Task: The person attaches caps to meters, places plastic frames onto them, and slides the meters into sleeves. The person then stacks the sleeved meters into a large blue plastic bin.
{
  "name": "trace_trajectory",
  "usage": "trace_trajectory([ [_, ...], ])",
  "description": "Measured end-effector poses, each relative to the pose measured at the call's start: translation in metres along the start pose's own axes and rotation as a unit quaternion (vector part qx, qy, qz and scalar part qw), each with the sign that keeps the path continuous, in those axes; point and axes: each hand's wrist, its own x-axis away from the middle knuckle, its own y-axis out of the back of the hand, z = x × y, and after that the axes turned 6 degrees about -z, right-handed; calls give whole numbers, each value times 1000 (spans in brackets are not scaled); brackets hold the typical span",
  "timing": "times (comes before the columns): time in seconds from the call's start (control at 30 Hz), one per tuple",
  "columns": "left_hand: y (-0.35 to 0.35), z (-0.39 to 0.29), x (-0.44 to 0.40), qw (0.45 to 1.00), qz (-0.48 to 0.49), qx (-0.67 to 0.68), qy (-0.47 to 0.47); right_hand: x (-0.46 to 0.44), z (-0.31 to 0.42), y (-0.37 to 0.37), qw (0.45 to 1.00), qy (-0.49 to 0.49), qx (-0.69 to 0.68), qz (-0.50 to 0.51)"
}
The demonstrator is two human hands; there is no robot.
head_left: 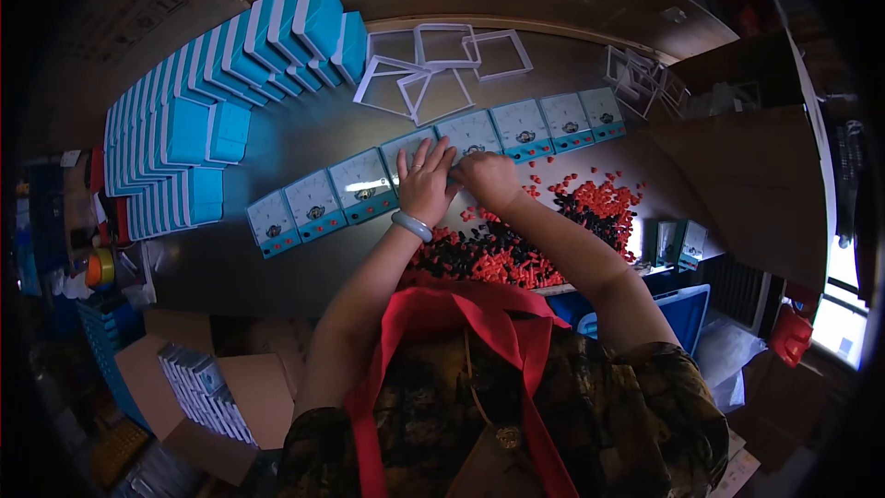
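A slanting row of teal-and-clear analog meters crosses the metal table, each with a dial face and small red and black knobs along its lower strip. My left hand, with a pale bangle at the wrist, lies flat with fingers apart over a meter in the middle of the row. Beside it, my right hand is closed at the lower edge of the neighbouring meter. Its fingertips are hidden, so what they grip cannot be made out. Just below the hands spreads a heap of red and black caps.
Teal meter cases stand in stacked rows at the back left. White rectangular frames lie at the back, with more frames to the right. A cardboard box of packed pieces sits below left; a blue bin is at lower right.
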Motion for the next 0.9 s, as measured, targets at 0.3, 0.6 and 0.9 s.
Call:
trace_trajectory([
  [0.3, -17, -17, -4, 994, -86, 29, -51, 34, -80, -1, 985, -43, 0, -166],
  [0.6, -13, -23, -11, 989, -57, 82, -108, 27, -201, 51, 902, -318, 40, -290],
  [0.9, -75, -100, -167, 966, 65, 67, -240, 38, -225, 29, 900, -358, -38, -247],
])
